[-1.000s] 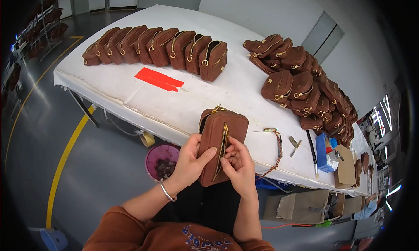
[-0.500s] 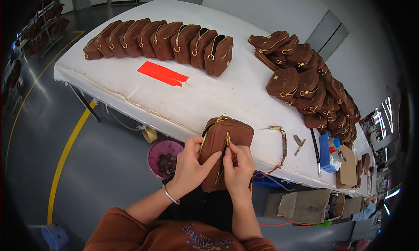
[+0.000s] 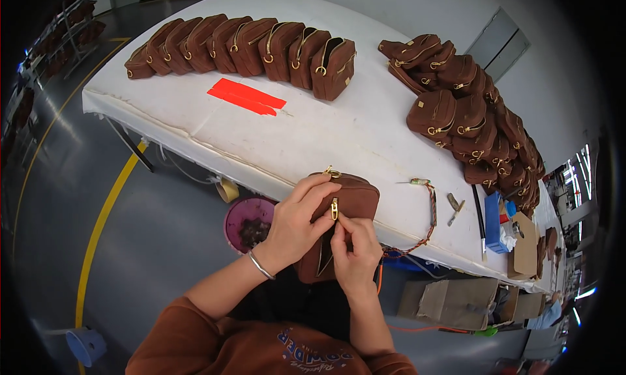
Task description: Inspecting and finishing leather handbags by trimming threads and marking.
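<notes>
A brown bag (image 3: 360, 202) with gold metal fittings is held at the near table edge, its front zipper partly open below a gold zipper pull (image 3: 334, 209). My left hand (image 3: 297, 220) wraps over the bag's left side, fingers near the top and thumb beside the pull. The fingers of my right hand (image 3: 355, 250) are pinched together at the lower end of that pull; their exact contact is partly hidden. At the bag's top edge sits a gold ring fitting (image 3: 334, 173).
A row of similar bags (image 3: 248, 46) stands at the back left of the white table (image 3: 326, 130); a heap of bags (image 3: 479, 124) lies right. Nearer are a corded tool (image 3: 420, 181), a brush (image 3: 481, 222) and a blue box (image 3: 495, 222). A pink bin (image 3: 238, 212) stands below.
My left hand has shifted up the bag, its fingers now reaching over the front near the top. My right hand stays by the zipper pull. The view has tilted slightly downward.
</notes>
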